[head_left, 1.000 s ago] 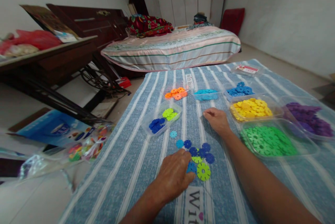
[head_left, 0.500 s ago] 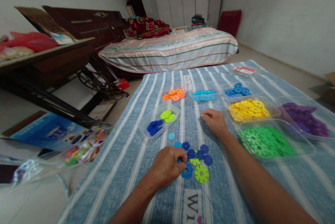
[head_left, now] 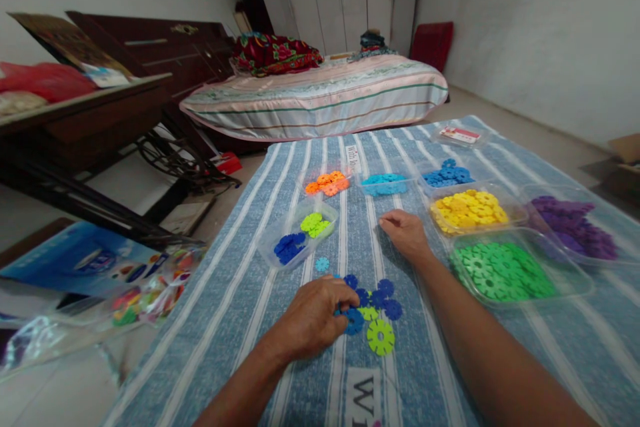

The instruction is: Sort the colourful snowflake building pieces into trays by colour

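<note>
My left hand (head_left: pixel 313 316) rests on the striped blue cloth (head_left: pixel 240 320) with its fingers curled in a pinch over a blue snowflake disc (head_left: pixel 354 320). Beside it lie several loose discs: dark blue ones (head_left: pixel 385 290), a lime green one (head_left: pixel 381 336) and a light blue one (head_left: pixel 322 264). My right hand (head_left: pixel 406 234) lies farther back on the cloth, fingers bent loosely downward, with nothing visible in it. A small clear tray (head_left: pixel 298 235) holding dark blue and lime discs stands just beyond my left hand.
Clear trays of sorted discs stand at the back and right: orange (head_left: pixel 327 182), light blue (head_left: pixel 383 183), blue (head_left: pixel 447 173), yellow (head_left: pixel 469 208), purple (head_left: pixel 575 227), green (head_left: pixel 505 269). A plastic bag of mixed pieces (head_left: pixel 145 294) lies left. A mattress (head_left: pixel 320 97) and dark table (head_left: pixel 75 127) are behind.
My left hand went from lying flat over the loose discs to a curled pinch on a blue disc. The view shifted slightly; my right hand stayed put.
</note>
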Tool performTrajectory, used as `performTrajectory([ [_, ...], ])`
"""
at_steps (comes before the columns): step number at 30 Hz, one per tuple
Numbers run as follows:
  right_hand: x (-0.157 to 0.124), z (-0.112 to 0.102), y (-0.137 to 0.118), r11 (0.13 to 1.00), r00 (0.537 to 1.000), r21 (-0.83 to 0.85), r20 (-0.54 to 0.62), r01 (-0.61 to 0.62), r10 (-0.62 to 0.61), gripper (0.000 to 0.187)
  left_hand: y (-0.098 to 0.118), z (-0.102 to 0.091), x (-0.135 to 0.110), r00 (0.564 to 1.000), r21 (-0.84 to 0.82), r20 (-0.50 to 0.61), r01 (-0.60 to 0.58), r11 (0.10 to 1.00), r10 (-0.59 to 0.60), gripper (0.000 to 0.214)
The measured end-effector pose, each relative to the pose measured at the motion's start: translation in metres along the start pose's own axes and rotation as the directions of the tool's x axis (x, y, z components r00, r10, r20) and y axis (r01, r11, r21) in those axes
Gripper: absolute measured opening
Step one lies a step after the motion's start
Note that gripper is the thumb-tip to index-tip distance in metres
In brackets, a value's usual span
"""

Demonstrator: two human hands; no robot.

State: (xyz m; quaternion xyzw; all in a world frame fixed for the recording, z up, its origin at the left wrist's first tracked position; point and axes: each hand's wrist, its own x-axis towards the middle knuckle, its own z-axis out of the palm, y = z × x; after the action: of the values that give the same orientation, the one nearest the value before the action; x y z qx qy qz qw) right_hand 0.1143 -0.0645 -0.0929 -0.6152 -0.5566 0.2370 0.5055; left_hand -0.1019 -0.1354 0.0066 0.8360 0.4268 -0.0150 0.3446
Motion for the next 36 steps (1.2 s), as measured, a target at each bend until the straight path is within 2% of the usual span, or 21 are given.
performTrajectory([
  [4, 0.000, 0.001, -0.001, 1.000, 1.000, 0.009, -0.003, 0.008, -0.008, 0.020, -0.005, 0.000, 0.007, 0.998, -0.186, 0.005, 0.065, 0.980, -0.065, 0.017],
  [7, 0.001, 0.003, -0.001, 1.000, 1.000, 0.009, -0.010, 0.015, -0.015, 0.019, -0.011, -0.005, 0.017, 0.988, -0.370, 0.040, 0.151, 0.917, -0.147, 0.012],
  [9, 0.002, 0.004, -0.001, 1.000, 1.000, 0.008, -0.015, 0.021, -0.020, 0.018, -0.014, -0.011, 0.028, 0.985, -0.427, 0.046, 0.172, 0.888, -0.168, 0.012],
  [12, 0.003, 0.006, 0.001, 1.000, 0.999, 0.012, -0.021, 0.025, -0.025, 0.018, -0.007, -0.022, 0.053, 0.981, -0.445, -0.020, 0.164, 0.881, -0.193, 0.015],
  [14, 0.003, 0.007, 0.002, 1.000, 1.000, 0.018, -0.018, 0.024, -0.023, 0.019, 0.008, -0.031, 0.076, 0.976, -0.460, -0.095, 0.132, 0.878, -0.196, 0.015],
  [16, 0.003, 0.008, 0.003, 0.999, 1.000, 0.025, -0.011, 0.020, -0.020, 0.020, 0.032, -0.039, 0.105, 0.970, -0.520, -0.179, 0.048, 0.853, -0.163, 0.011],
  [18, 0.003, 0.008, 0.004, 0.999, 1.000, 0.030, -0.002, 0.022, -0.022, 0.020, 0.061, -0.049, 0.135, 0.942, -0.604, -0.305, -0.077, 0.793, -0.141, 0.011],
  [20, 0.003, 0.007, 0.004, 0.999, 1.000, 0.031, 0.004, 0.028, -0.028, 0.019, 0.086, -0.060, 0.159, 0.916, -0.682, -0.376, -0.171, 0.711, -0.140, 0.018],
  [21, 0.003, 0.007, 0.004, 0.999, 1.000, 0.031, 0.005, 0.029, -0.030, 0.019, 0.095, -0.065, 0.167, 0.895, -0.698, -0.418, -0.208, 0.685, -0.154, 0.019],
  [23, 0.003, 0.005, 0.003, 0.999, 1.000, 0.029, 0.007, 0.027, -0.027, 0.019, 0.102, -0.073, 0.172, 0.868, -0.674, -0.471, -0.239, 0.698, -0.157, 0.018],
  [26, 0.003, 0.005, 0.004, 0.999, 1.000, 0.031, 0.007, 0.016, -0.016, 0.019, 0.086, -0.076, 0.155, 0.885, -0.515, -0.463, -0.221, 0.828, -0.052, 0.010],
  [28, 0.002, 0.005, 0.005, 0.999, 1.000, 0.035, 0.008, 0.008, -0.008, 0.018, 0.063, -0.073, 0.131, 0.921, -0.334, -0.388, -0.164, 0.928, 0.023, 0.004],
  [30, 0.002, 0.005, 0.006, 0.999, 1.000, 0.035, 0.005, -0.001, 0.001, 0.019, 0.040, -0.067, 0.103, 0.955, -0.115, -0.293, -0.083, 0.990, 0.046, 0.007],
  [33, 0.001, 0.005, 0.007, 1.000, 1.000, 0.030, 0.001, -0.009, 0.009, 0.019, 0.013, -0.054, 0.062, 0.982, 0.186, -0.186, 0.050, 0.981, -0.015, 0.011],
  [36, 0.000, 0.005, 0.006, 1.000, 1.000, 0.022, -0.001, -0.006, 0.006, 0.019, -0.004, -0.037, 0.031, 0.976, 0.325, -0.175, 0.185, 0.927, -0.133, 0.016],
])
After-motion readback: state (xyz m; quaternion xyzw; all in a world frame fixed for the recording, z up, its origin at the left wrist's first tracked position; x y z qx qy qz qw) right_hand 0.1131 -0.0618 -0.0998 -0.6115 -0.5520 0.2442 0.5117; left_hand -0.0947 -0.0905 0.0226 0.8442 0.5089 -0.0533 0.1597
